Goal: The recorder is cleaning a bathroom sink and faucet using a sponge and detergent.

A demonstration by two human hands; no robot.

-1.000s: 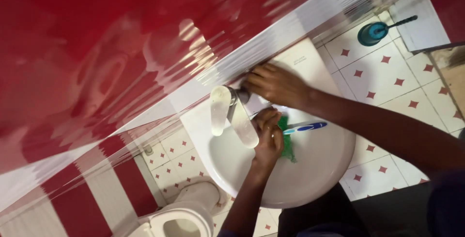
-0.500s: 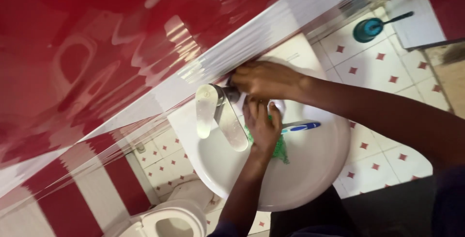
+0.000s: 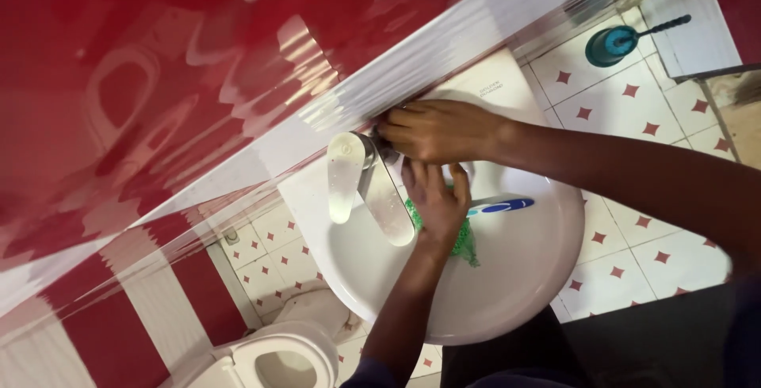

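Over the white washbasin (image 3: 507, 293), the right hand (image 3: 440, 130) is curled around the base of the chrome tap (image 3: 380, 190) at the basin's back edge beside the red wall. The left hand (image 3: 434, 198) presses a green scouring pad (image 3: 464, 241) against the bowl just beside the spout, fingers flat. A blue-and-white toothbrush (image 3: 499, 206) lies in the bowl, touching that hand.
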